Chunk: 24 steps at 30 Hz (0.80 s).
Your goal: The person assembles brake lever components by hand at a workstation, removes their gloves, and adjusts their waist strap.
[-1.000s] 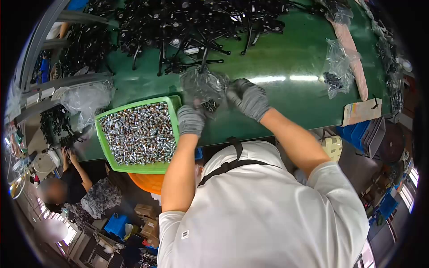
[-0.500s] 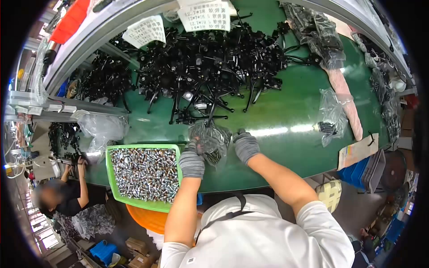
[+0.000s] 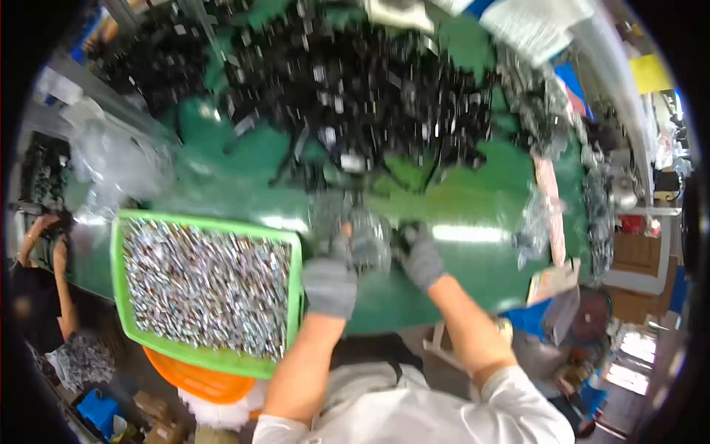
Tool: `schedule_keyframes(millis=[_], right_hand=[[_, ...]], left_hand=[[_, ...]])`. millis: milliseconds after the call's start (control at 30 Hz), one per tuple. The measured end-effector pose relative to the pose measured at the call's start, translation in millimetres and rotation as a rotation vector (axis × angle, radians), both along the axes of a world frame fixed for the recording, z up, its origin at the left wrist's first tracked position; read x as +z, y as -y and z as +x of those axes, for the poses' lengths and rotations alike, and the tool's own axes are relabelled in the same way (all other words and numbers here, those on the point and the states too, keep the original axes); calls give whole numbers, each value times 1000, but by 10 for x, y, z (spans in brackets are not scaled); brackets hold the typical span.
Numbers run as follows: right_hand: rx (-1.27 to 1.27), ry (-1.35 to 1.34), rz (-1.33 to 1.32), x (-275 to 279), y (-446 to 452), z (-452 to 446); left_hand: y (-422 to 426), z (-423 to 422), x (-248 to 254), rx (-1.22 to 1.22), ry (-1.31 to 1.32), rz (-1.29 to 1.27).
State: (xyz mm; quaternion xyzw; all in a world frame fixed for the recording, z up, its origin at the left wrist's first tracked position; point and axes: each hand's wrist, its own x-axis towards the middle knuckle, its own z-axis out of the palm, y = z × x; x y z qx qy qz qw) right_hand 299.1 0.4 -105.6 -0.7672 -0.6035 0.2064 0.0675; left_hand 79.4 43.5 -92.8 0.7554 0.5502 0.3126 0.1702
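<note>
My left hand [image 3: 330,285], in a grey knit glove with a bare fingertip showing, closes on the left side of a clear plastic bag [image 3: 372,240]. Small dark contents were visible inside the bag a moment ago; blur hides them now. To the right of the bag is my right hand [image 3: 424,259], gloved the same way, its fingers curled in around something small and dark that I cannot make out. Just beyond the bag lies a large heap of black lever assemblies [image 3: 355,96] on the green table [image 3: 473,274].
A green tray [image 3: 297,296] full of small metal bolts stands left of my left arm. More plastic bags [image 3: 122,159] lie at the left, and a pink wrapped roll [image 3: 549,207] at the right. Another person's hands [image 3: 52,233] work at the far left.
The view has swung and blurred, so the tray looks larger and nearer. My hands remain around the bag; the right one shows slightly lower in the view.
</note>
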Motion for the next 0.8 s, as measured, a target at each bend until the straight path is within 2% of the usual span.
schedule_keyframes(millis=[33,67,133,200,233,367,433,467,567,633,667,700,733,767,800], right_hand=[[-81,-41,32,2,-13,-56],[-108,-10,-69,29,-31,-93],[40,-6,30,-82,-38,-56],[24,17,-38,-128,-61,-90],[33,41,-71,-128,-110,-64],[72,165,-77,-172,-105,-91],[108,226,-59,-204,-70,-117],[99,218,-66,-221,-67,-131],[19,208,11,-281,-15,-164],[26,184,62,-216,31,-135],[-11,154,7,-157,37,-83],[-43,121,-48,-57,26,-70],[-245,-119,-11,262,81,-187],[-242,-132,-16,466,160,-326],[-273,-410,40,646,246,-447]], left_hand=[[-6,18,441,-39,-553,-314],[20,-81,239,-63,-163,-222],[70,-108,-195,81,39,-510],[-74,-69,227,-17,39,-227],[-94,-21,363,-14,-19,-284],[-134,15,326,-18,-105,-285],[-211,24,292,-29,-247,-569],[-216,31,283,-8,-277,-412],[-238,-63,234,-102,-265,-199],[-226,-74,244,-110,-128,-201],[-220,-92,245,-128,-39,-164],[-226,-100,283,-126,-102,-186],[-236,-99,339,-120,-164,-203],[-243,-98,385,-115,-188,-249],[-235,-137,325,-113,-196,-249]])
